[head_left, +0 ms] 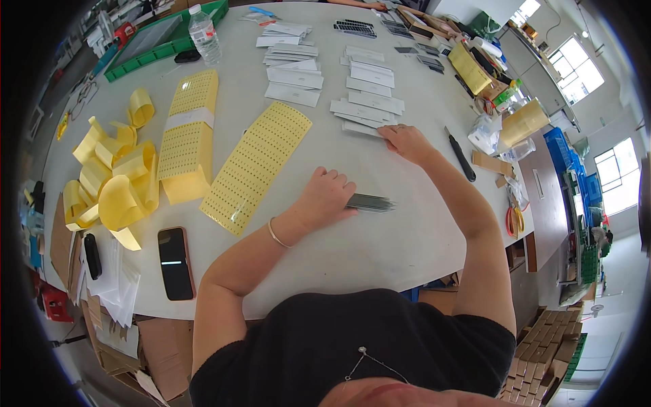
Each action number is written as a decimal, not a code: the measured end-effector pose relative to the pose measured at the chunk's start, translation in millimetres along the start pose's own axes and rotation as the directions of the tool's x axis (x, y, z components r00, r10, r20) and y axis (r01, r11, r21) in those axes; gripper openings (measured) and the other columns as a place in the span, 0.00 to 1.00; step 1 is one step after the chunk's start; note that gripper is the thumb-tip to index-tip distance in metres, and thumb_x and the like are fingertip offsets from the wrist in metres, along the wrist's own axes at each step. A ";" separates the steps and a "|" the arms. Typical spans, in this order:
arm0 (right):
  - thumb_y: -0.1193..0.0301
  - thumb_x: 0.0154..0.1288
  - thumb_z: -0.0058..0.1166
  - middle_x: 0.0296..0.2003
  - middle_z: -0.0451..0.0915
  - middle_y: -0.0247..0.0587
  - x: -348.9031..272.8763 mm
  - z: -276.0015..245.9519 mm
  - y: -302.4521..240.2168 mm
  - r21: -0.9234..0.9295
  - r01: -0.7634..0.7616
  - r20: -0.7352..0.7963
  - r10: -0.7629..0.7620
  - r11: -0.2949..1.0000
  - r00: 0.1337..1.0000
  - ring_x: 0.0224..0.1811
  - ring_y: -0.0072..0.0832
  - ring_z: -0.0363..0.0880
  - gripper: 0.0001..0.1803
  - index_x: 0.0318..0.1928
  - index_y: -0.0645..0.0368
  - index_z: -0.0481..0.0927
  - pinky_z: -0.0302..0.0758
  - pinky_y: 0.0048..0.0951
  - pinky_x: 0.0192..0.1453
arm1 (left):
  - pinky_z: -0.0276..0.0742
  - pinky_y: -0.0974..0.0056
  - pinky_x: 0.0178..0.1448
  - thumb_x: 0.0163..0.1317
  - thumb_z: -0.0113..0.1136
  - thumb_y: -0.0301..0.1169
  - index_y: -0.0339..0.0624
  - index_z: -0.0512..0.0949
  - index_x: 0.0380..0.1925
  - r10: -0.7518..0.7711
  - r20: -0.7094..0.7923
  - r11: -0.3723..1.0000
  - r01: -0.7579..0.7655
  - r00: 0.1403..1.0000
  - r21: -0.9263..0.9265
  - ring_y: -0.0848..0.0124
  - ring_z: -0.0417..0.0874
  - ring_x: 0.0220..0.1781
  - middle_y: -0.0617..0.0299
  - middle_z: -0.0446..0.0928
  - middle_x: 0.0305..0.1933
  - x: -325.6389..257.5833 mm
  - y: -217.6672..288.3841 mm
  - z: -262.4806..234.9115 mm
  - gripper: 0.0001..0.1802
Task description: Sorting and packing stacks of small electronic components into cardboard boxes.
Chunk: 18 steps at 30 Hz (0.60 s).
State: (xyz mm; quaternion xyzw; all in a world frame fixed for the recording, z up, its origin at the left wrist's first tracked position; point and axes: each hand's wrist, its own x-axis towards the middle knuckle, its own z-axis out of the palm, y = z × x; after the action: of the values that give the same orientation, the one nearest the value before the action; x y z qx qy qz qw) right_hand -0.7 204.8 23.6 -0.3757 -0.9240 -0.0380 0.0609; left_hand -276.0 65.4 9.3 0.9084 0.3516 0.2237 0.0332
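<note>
Clasping thin plates (373,203), left hand (325,199) near printed sheet (258,166), right hand (405,142) pinching white card (361,129).

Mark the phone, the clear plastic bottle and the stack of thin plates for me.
Phone (175,266): head view, middle of its dark screen.
Clear plastic bottle (206,39): head view, middle of its body.
Stack of thin plates (371,202): head view, the part sticking out of the left hand (327,196).

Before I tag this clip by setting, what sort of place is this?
Likely a workshop or packing room: the worktable bears yellow printed sheets and rows of flat white pieces, with brown boxes stacked nearby.
</note>
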 end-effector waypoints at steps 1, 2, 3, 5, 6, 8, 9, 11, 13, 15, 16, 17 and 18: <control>0.73 0.57 0.55 0.43 0.81 0.38 1.6 -0.1 1.4 -0.043 0.051 -0.061 -0.054 0.998 0.997 0.41 0.38 0.81 0.17 0.49 0.56 0.76 0.78 0.38 0.42 | 0.65 0.57 0.49 0.47 0.70 0.48 0.44 0.74 0.31 -0.002 -0.001 1.000 0.002 1.000 0.002 0.63 0.74 0.37 0.61 0.73 0.29 -0.2 0.0 0.0 0.23; 0.73 0.57 0.55 0.43 0.81 0.38 1.5 1.0 0.7 -0.044 0.054 -0.062 -0.057 0.998 0.996 0.41 0.38 0.81 0.17 0.49 0.56 0.76 0.78 0.38 0.42 | 0.65 0.57 0.49 0.46 0.70 0.48 0.44 0.74 0.31 -0.003 0.005 1.000 0.003 1.000 -0.005 0.63 0.74 0.39 0.61 0.73 0.30 -0.2 0.5 0.8 0.23; 0.74 0.57 0.55 0.41 0.81 0.39 -0.5 2.9 -1.6 -0.060 0.045 -0.142 -0.053 0.997 0.988 0.37 0.38 0.81 0.16 0.48 0.57 0.76 0.78 0.38 0.38 | 0.65 0.56 0.50 0.46 0.70 0.48 0.44 0.74 0.30 -0.005 0.010 1.000 0.005 1.000 -0.012 0.62 0.74 0.42 0.61 0.73 0.32 -0.5 0.6 0.8 0.23; 0.75 0.56 0.55 0.36 0.81 0.39 -5.6 4.5 -10.9 -0.037 0.024 -0.237 -0.033 0.999 0.971 0.32 0.38 0.81 0.15 0.46 0.57 0.77 0.78 0.37 0.33 | 0.64 0.52 0.54 0.45 0.71 0.48 0.43 0.75 0.35 0.013 -0.009 1.000 -0.013 1.000 -0.013 0.61 0.72 0.48 0.59 0.73 0.36 0.0 -0.2 0.3 0.25; 0.75 0.55 0.55 0.34 0.81 0.40 -9.5 6.7 -20.0 0.001 0.014 -0.252 -0.013 1.000 0.968 0.30 0.38 0.81 0.15 0.45 0.57 0.78 0.77 0.38 0.32 | 0.63 0.49 0.57 0.44 0.71 0.48 0.43 0.75 0.39 0.034 -0.024 0.999 -0.034 0.999 -0.015 0.60 0.71 0.54 0.58 0.73 0.41 0.6 -0.4 0.4 0.28; 0.75 0.55 0.55 0.31 0.80 0.42 -16.4 0.3 -48.6 0.194 -0.002 -0.212 0.043 0.981 0.976 0.31 0.40 0.80 0.13 0.44 0.57 0.79 0.78 0.38 0.34 | 0.60 0.45 0.60 0.43 0.72 0.48 0.42 0.74 0.45 0.032 -0.118 0.999 -0.030 0.993 0.022 0.60 0.67 0.59 0.57 0.72 0.46 1.9 3.2 -5.2 0.32; 0.75 0.56 0.55 0.30 0.80 0.42 -18.6 -4.5 -61.2 0.288 -0.017 -0.145 0.061 0.957 0.988 0.31 0.40 0.80 0.13 0.44 0.56 0.79 0.78 0.38 0.35 | 0.57 0.40 0.63 0.42 0.72 0.49 0.42 0.73 0.51 0.034 -0.209 0.998 -0.021 0.977 0.060 0.59 0.64 0.64 0.56 0.70 0.51 1.5 4.7 -8.0 0.37; 0.74 0.57 0.54 0.31 0.80 0.41 -21.9 -16.7 -80.0 0.424 0.009 0.012 -0.015 0.906 1.000 0.31 0.41 0.79 0.14 0.45 0.56 0.80 0.78 0.38 0.37 | 0.54 0.38 0.65 0.42 0.73 0.49 0.42 0.71 0.54 0.012 -0.218 0.998 0.000 0.976 0.055 0.59 0.62 0.65 0.55 0.69 0.53 0.8 6.3 -10.4 0.40; 0.72 0.59 0.55 0.32 0.82 0.40 -23.0 -21.5 -85.8 0.577 -0.025 0.125 -0.059 0.816 0.990 0.30 0.36 0.79 0.15 0.47 0.55 0.81 0.78 0.34 0.41 | 0.51 0.36 0.67 0.42 0.73 0.49 0.41 0.69 0.58 -0.009 -0.228 0.998 0.021 0.974 0.052 0.59 0.61 0.66 0.55 0.68 0.56 0.4 5.4 -9.2 0.44; 0.70 0.60 0.56 0.35 0.83 0.39 -12.7 -28.4 -76.9 0.649 -0.163 0.303 -0.056 0.743 0.951 0.32 0.32 0.80 0.15 0.49 0.55 0.82 0.77 0.32 0.43 | 0.53 0.39 0.66 0.42 0.72 0.51 0.40 0.70 0.56 -0.080 -0.134 0.995 0.086 0.988 0.043 0.60 0.65 0.61 0.56 0.70 0.51 -1.3 2.8 -6.8 0.43; 0.67 0.62 0.57 0.37 0.84 0.38 -5.0 -31.5 -68.1 0.684 -0.309 0.468 -0.073 0.660 0.881 0.33 0.28 0.80 0.15 0.50 0.54 0.82 0.77 0.31 0.45 | 0.53 0.39 0.66 0.42 0.72 0.51 0.40 0.70 0.56 -0.080 -0.133 0.995 0.087 0.988 0.046 0.60 0.65 0.61 0.56 0.70 0.51 -1.6 1.8 -6.8 0.43; 0.63 0.63 0.59 0.42 0.84 0.37 2.7 -31.5 -51.9 0.742 -0.316 0.441 -0.075 0.591 0.894 0.39 0.22 0.80 0.16 0.48 0.55 0.84 0.76 0.27 0.48 | 0.55 0.41 0.65 0.43 0.71 0.52 0.39 0.70 0.54 -0.089 -0.063 0.995 0.092 0.994 0.049 0.61 0.67 0.58 0.56 0.70 0.48 0.3 1.0 -6.5 0.42; 0.62 0.63 0.59 0.45 0.83 0.39 11.2 -29.6 -40.4 0.661 -0.358 0.391 0.105 0.659 0.914 0.44 0.26 0.80 0.18 0.50 0.55 0.82 0.76 0.28 0.51 | 0.57 0.43 0.64 0.43 0.71 0.52 0.39 0.71 0.53 -0.097 0.007 0.994 0.097 0.995 0.055 0.61 0.68 0.54 0.57 0.71 0.45 2.2 0.3 -6.2 0.40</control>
State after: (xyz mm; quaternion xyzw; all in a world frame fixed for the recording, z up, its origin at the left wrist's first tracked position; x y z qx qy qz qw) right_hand -34.4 180.2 53.5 -0.4385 -0.8044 0.3966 0.0576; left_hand -277.0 66.0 15.8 0.8919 0.4010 0.2078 0.0209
